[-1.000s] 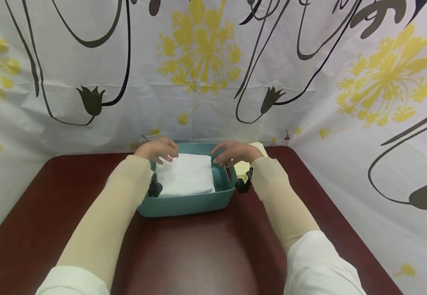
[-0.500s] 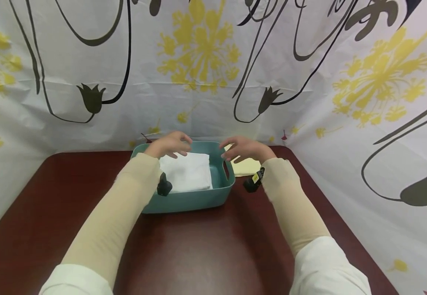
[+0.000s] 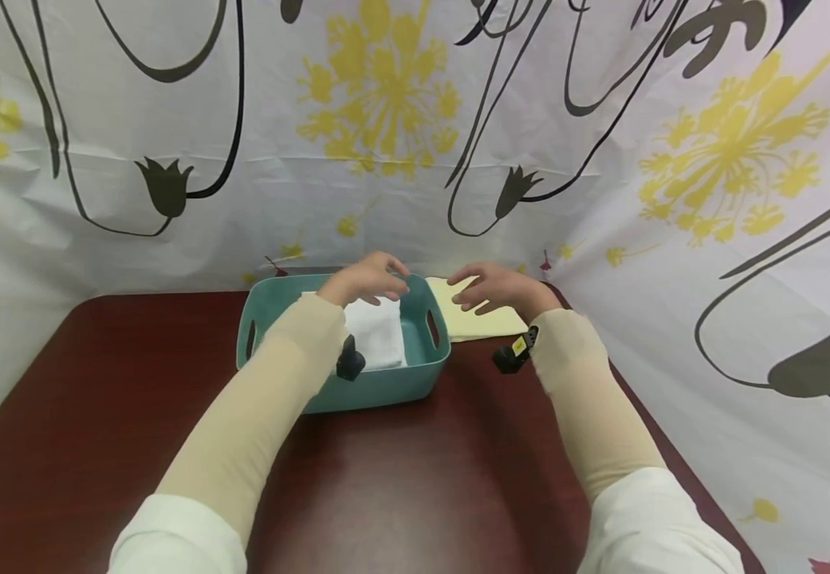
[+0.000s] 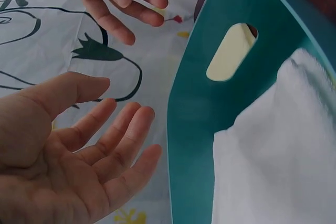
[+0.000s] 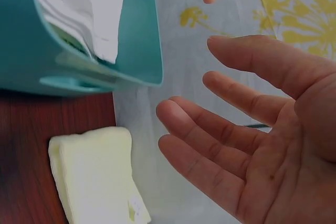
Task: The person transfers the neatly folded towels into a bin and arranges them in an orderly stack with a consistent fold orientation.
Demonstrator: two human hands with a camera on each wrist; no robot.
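Note:
A folded white towel [image 3: 377, 335] lies inside a teal basket [image 3: 367, 389] with handle holes. Over the basket my left hand [image 3: 367, 279] hovers, fingers relaxed and holding nothing; its palm and spread fingers show in the left wrist view. My right hand [image 3: 497, 288] is in the air over a folded pale yellow towel [image 3: 482, 323], which lies on the table just right of the basket. Nothing is between the right hand's loosely bent fingers, as the right wrist view [image 5: 252, 140] of that hand confirms. Part of the white towel is hidden behind my left forearm.
The dark red-brown table [image 3: 400, 478] has rounded far corners. A white curtain [image 3: 415, 215] printed with yellow and grey flowers hangs behind it and along both sides. Each wrist wears a small black camera [image 3: 350, 359].
Both hands have moved right, the left from the basket's left side to above its middle, the right from the basket's right end to above the yellow towel. The towels stay put.

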